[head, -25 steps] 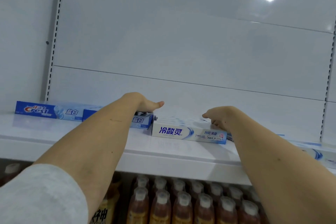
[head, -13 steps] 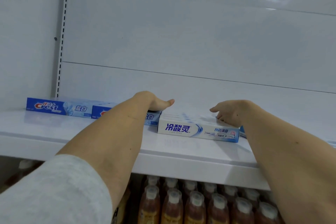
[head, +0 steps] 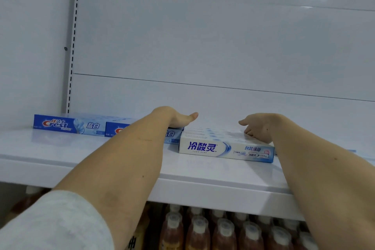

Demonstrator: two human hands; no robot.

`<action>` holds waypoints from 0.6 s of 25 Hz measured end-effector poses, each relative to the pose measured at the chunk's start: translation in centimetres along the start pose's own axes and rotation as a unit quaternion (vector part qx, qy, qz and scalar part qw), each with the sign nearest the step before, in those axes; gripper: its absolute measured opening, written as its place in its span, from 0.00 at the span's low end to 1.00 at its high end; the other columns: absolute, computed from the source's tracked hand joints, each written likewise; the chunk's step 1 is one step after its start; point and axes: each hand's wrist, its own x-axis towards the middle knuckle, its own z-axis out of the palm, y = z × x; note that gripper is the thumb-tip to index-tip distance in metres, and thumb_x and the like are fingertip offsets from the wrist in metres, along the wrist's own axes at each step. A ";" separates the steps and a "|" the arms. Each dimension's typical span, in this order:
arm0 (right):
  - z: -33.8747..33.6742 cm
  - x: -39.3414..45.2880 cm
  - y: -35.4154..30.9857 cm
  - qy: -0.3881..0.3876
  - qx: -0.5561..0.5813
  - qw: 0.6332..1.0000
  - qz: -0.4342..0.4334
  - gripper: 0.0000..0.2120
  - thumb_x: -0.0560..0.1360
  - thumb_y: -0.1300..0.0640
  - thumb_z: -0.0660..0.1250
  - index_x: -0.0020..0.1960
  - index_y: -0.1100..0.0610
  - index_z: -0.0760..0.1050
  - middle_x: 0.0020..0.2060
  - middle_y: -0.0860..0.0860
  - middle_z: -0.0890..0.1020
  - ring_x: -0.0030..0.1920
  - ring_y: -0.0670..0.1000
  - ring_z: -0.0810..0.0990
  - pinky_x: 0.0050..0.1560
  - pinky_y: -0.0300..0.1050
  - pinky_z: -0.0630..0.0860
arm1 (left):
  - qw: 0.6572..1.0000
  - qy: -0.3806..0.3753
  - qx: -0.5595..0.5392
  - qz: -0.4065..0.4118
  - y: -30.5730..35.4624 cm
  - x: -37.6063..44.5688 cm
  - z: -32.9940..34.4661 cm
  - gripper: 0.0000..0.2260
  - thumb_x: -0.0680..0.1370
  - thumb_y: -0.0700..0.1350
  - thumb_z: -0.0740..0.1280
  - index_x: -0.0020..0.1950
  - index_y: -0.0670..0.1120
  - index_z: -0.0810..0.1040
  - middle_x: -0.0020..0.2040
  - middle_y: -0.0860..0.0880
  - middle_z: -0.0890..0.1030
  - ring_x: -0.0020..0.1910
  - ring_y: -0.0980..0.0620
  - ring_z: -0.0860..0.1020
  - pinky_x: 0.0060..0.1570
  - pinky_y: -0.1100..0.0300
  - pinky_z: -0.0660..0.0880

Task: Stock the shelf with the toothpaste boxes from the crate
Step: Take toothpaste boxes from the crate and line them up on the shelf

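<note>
Bottles (head: 223, 231) with white caps stand in rows under the shelf (head: 60, 156). Two blue boxes (head: 69, 126) lie at the left; the left arm hides part of one. White boxes (head: 225, 146) lie side by side in the middle. Left hand (head: 178, 119) rests flat on a blue box. Right hand (head: 257, 128) touches the white boxes; its grip I cannot tell.

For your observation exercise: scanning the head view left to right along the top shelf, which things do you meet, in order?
First blue Crest box → second blue Crest box → left hand → white toothpaste box → right hand.
</note>
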 end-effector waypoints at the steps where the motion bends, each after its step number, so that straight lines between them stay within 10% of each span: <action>1: 0.0 -0.2 0.1 0.016 0.015 1.000 -0.001 0.30 0.81 0.46 0.58 0.73 0.67 0.62 0.68 0.57 0.73 0.63 0.53 0.76 0.68 0.47 0.69 | 1.000 0.002 -0.011 0.003 -0.1 -0.4 0.1 0.51 0.67 0.80 0.42 0.78 0.46 0.59 0.77 0.42 0.63 0.74 0.41 0.65 0.71 0.45 0.61; 6: -0.7 -3.5 2.2 0.083 0.028 0.996 -0.009 0.25 0.81 0.46 0.59 0.61 0.69 0.70 0.52 0.61 0.77 0.50 0.58 0.76 0.61 0.51 0.76 | 0.980 -0.025 -0.118 0.158 0.5 -4.4 -1.0 0.53 0.57 0.86 0.44 0.78 0.63 0.53 0.80 0.57 0.46 0.79 0.51 0.43 0.74 0.39 0.42; 12: 0.4 -7.1 4.7 0.015 0.202 0.979 -0.036 0.19 0.82 0.52 0.57 0.66 0.64 0.66 0.56 0.54 0.72 0.44 0.53 0.76 0.37 0.41 0.74 | 0.970 -0.053 0.093 0.217 2.9 -7.8 3.1 0.53 0.57 0.84 0.55 0.78 0.64 0.50 0.80 0.57 0.51 0.79 0.51 0.51 0.76 0.43 0.48; 15: 1.6 -7.4 4.3 0.033 0.186 0.981 -0.039 0.11 0.79 0.50 0.57 0.57 0.56 0.67 0.51 0.52 0.72 0.45 0.54 0.78 0.42 0.41 0.74 | 0.968 -0.027 0.123 0.219 2.8 -7.5 3.4 0.49 0.64 0.79 0.59 0.79 0.62 0.46 0.80 0.58 0.51 0.78 0.51 0.53 0.76 0.47 0.50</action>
